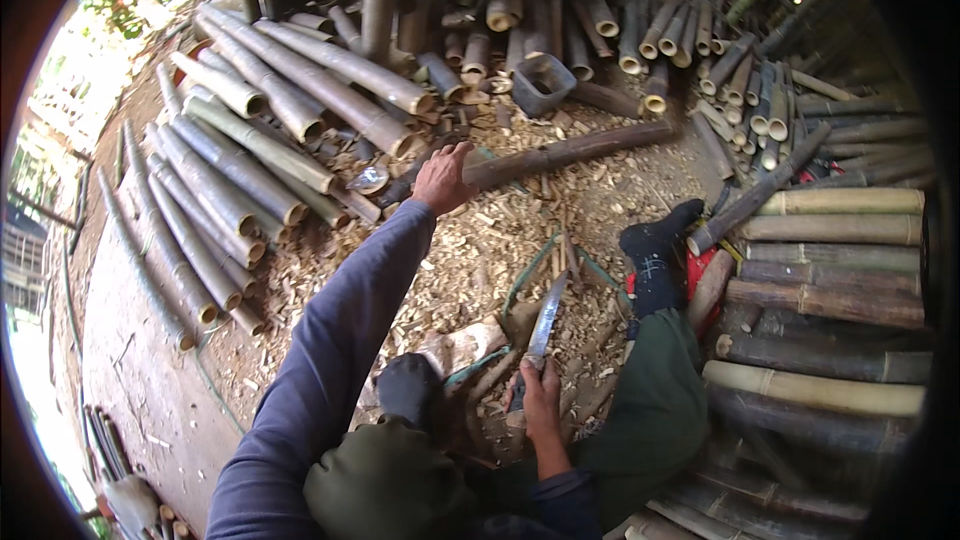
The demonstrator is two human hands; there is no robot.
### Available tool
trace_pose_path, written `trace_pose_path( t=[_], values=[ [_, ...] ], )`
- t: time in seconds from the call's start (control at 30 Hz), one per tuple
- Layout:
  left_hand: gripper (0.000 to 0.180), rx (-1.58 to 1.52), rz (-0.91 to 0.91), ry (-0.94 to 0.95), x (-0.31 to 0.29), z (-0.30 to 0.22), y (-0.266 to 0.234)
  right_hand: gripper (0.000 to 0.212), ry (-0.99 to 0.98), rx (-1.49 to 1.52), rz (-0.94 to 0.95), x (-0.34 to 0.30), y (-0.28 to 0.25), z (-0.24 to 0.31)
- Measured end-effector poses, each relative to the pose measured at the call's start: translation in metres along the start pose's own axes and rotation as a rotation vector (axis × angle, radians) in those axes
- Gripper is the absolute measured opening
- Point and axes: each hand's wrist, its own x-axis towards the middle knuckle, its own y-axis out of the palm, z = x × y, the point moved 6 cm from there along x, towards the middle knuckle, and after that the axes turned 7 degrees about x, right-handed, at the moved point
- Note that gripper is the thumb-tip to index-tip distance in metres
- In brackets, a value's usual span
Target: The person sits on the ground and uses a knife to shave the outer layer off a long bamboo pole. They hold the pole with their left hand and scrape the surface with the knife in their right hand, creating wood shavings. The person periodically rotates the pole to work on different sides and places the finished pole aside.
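Observation:
My left arm reaches far forward, and my left hand (pixel 443 180) is wrapped over a dark brown bamboo pole (pixel 570 154) that lies across the chip-covered ground. Close to my lap, my right hand (pixel 540 392) grips the handle of a large knife (pixel 547 318). Its broad blade points away from me, tip toward the pole but apart from it. A pale wooden block (pixel 465 348) lies left of the knife, beside my left foot (pixel 408 387).
Cut bamboo lengths (pixel 290 90) lie in rows at the left, with more bamboo (pixel 840 230) stacked at the right. A grey plastic tub (pixel 543 86) stands beyond the pole. A green cord (pixel 525 278) crosses the wood chips. My right foot (pixel 657 250) is stretched forward.

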Motion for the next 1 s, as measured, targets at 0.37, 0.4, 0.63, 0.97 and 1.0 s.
trace_pose_path(
  t=[0.37, 0.4, 0.63, 0.97, 1.0],
  values=[
    [0.051, -0.265, 0.413, -0.152, 0.003, -0.010, 0.063, 0.015, -0.053, -0.060, -0.027, 0.003, -0.012, 0.005],
    [0.049, -0.357, 0.445, -0.135, -0.010, -0.021, 0.061, 0.016, -0.071, -0.047, -0.038, 0.004, -0.015, 0.006],
    [0.064, -0.996, 0.301, -0.198, -0.130, -0.080, -0.009, 0.011, -0.346, -0.198, -0.146, 0.015, -0.043, -0.014],
    [0.085, -1.770, -0.072, -0.193, -0.082, 0.022, -0.176, 0.013, -0.025, 0.256, 0.073, -0.021, -0.021, 0.034],
    [0.079, -1.625, -0.211, -0.556, -0.084, 0.066, -0.173, 0.018, 0.081, 0.353, 0.123, -0.024, -0.008, 0.032]
  ],
)
